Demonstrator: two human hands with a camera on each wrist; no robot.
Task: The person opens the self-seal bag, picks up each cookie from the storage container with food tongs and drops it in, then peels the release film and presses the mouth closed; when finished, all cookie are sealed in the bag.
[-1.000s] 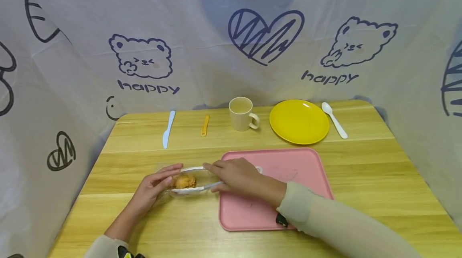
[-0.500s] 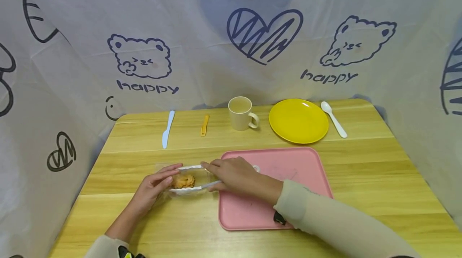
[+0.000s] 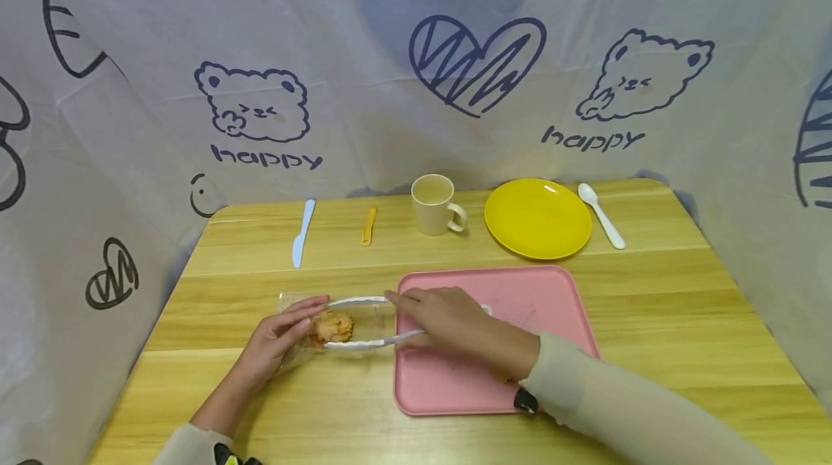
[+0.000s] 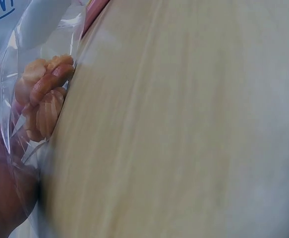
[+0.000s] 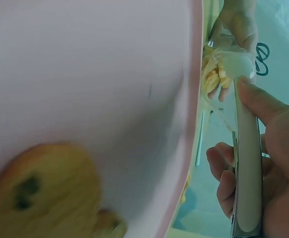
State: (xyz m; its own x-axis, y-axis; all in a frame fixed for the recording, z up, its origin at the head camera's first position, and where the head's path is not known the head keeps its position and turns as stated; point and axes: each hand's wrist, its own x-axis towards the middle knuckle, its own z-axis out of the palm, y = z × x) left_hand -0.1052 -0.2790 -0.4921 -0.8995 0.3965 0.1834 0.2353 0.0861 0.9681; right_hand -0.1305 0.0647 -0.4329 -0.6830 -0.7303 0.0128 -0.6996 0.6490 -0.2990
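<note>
My left hand [image 3: 276,339] holds a clear plastic bag [image 4: 8,114] left of the pink tray [image 3: 416,396]. Inside the bag lies a golden-brown, lumpy pastry [image 3: 334,326], also close up in the left wrist view. My right hand [image 3: 448,320] grips the tongs [image 5: 248,173], its thumb along one light handle and fingers curled at the other. Over the tray's left edge the tongs' white arms reach leftward into the bag. They stand apart, one on either side of the pastry's right part. A white tong tip [image 4: 40,22] shows just beyond the pastry in the left wrist view.
A round bread piece with dark spots [image 5: 45,193] lies on the tray, mostly under my right forearm in the head view. Along the back stand a blue knife [image 3: 303,234], a small yellow utensil [image 3: 369,227], a cream mug [image 3: 433,212], a yellow plate [image 3: 538,219] and a white spoon [image 3: 601,216].
My right hand has drawn the tongs a little to the right, and their arms are farther apart. The pastry stays in the bag; my left hand has hardly moved.
</note>
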